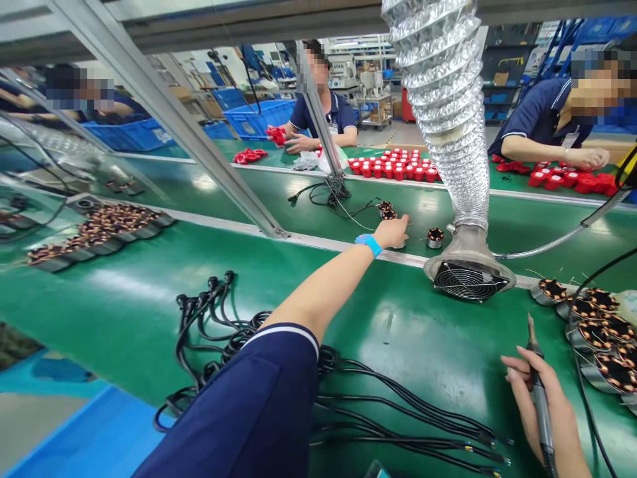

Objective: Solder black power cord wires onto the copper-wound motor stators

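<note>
A shiny silver pipe point(448, 113) hangs at the top middle, with a round fan point(468, 280) under it. Black cables point(358, 398) lie at the bottom. Red cups point(393, 166) sit far back.

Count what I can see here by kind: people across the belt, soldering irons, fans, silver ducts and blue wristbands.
Co-workers across the belt: 3
Soldering iron, gripped in the right hand: 1
Fan: 1
Silver duct above the fan: 1
Blue wristband, just behind the left hand: 1
Total: 7
</note>
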`<state>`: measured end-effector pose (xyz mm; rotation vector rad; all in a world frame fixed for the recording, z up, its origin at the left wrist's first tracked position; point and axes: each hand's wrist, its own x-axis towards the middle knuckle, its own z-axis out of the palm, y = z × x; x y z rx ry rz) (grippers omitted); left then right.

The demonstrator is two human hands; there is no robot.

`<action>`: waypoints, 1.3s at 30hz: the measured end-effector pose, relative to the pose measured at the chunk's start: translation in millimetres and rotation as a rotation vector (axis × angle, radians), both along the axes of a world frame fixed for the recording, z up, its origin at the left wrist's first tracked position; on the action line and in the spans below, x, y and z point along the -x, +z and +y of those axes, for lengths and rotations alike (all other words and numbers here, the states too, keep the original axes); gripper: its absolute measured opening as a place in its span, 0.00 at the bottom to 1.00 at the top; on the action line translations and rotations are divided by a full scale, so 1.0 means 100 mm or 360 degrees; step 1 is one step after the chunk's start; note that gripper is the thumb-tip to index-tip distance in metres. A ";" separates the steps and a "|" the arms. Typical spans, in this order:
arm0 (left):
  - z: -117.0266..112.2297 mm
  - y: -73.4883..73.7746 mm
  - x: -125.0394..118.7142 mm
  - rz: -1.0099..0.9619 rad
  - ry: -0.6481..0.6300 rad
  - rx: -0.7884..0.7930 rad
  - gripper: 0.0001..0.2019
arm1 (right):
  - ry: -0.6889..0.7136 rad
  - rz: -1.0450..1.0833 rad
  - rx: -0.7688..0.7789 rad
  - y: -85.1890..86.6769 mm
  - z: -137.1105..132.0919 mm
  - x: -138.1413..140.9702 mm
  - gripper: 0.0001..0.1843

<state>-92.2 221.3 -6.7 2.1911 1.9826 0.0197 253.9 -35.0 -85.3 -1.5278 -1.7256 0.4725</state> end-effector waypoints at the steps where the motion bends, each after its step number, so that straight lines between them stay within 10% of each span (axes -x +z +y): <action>1: -0.04 0.02 -0.02 -0.0015 0.0005 0.0006 0.22 | -0.0016 0.0011 0.0022 0.02 -0.02 0.03 0.21; 12: -0.20 -0.12 -0.81 -0.0060 0.0174 -0.0052 0.20 | -0.0014 0.0034 0.0118 0.04 -0.07 0.12 0.19; 23: 0.12 0.01 -0.50 -0.0152 0.0339 0.0099 0.17 | -0.0042 0.0099 -0.0010 0.15 0.01 0.09 0.17; 32: -1.26 0.31 0.02 -0.0089 0.0087 0.0302 0.14 | -0.0027 0.0173 -0.0088 0.44 -0.15 0.16 0.17; 39: -2.18 0.34 -0.83 -0.0085 -0.0351 0.0595 0.20 | -0.0087 0.0257 -0.0040 0.50 -0.18 0.15 0.18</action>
